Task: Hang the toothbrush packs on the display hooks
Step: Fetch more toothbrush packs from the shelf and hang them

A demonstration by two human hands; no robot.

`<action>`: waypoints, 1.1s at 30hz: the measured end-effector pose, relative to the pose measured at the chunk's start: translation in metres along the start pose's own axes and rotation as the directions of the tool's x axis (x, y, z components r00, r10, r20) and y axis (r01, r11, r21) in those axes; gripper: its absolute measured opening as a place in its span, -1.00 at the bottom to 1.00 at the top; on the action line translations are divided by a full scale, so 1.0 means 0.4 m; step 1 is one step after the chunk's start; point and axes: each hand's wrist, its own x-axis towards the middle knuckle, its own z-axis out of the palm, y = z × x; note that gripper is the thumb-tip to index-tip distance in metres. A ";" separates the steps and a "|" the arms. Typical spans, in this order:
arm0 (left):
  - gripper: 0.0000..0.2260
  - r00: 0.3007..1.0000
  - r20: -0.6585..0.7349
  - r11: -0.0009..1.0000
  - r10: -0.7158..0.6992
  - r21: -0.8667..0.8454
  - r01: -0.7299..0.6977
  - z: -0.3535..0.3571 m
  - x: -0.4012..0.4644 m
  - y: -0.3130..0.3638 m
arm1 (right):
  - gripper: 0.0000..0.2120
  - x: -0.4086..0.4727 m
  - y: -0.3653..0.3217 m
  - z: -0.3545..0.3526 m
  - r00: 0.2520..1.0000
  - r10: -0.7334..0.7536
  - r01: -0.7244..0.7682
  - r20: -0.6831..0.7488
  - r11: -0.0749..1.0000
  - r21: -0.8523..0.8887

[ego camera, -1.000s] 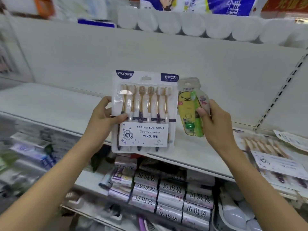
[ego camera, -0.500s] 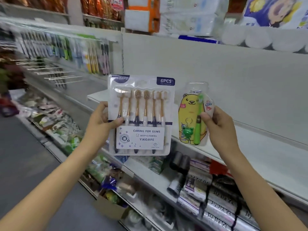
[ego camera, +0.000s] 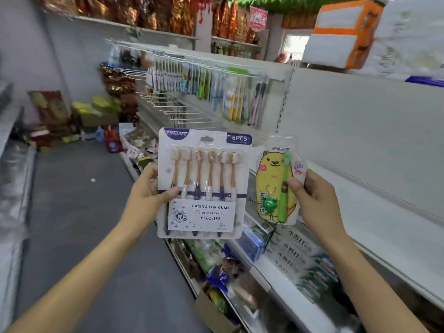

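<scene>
A: In the shop aisle, seen from the head camera, what is each hand doing?

B: The left hand [ego camera: 150,188] is closed on the left edge of the six-brush pack [ego camera: 204,182], thumb across the front just above the white label, fingers behind the card. The pack stands upright and faces the camera.

A: And the other?

B: The right hand [ego camera: 314,199] pinches the right edge of the child's toothbrush pack [ego camera: 276,181], thumb on the front near the green brush, fingers curled behind. That pack is also upright, tilted a little, with a yellow bear and a green frog charm on it.

A: Do the two packs touch?

B: They sit just beside each other; whether the edges meet I cannot tell.

A: Where are they relative to the hooks?

B: Both are held out in the air in front of the white shelf [ego camera: 374,212], well apart from the display hooks [ego camera: 177,111], which stick out from the rack farther down the aisle. Above the bare hooks a row of hanging toothbrush packs [ego camera: 204,85] fills the upper rail, though that part is blurred.

A: Anything below the hands?

B: Lower shelves with boxed goods [ego camera: 254,239] and the grey floor [ego camera: 72,212] to the left.
</scene>
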 end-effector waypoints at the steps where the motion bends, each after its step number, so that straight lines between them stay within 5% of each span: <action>1: -0.71 1.000 -0.012 1.000 0.003 0.014 -0.003 -0.024 0.015 -0.004 | -0.89 0.020 0.003 0.032 1.000 -0.008 0.008 0.018 1.000 0.005; 17: -0.73 0.963 -0.265 0.988 0.049 0.154 -0.008 -0.349 0.352 -0.119 | -0.83 0.427 0.073 0.554 0.966 -0.139 0.098 0.218 0.977 0.190; 33: -0.67 0.938 -0.343 0.995 0.047 0.097 -0.014 -0.675 0.712 -0.238 | -0.76 0.703 0.070 1.040 0.931 -0.142 0.013 0.335 0.933 0.360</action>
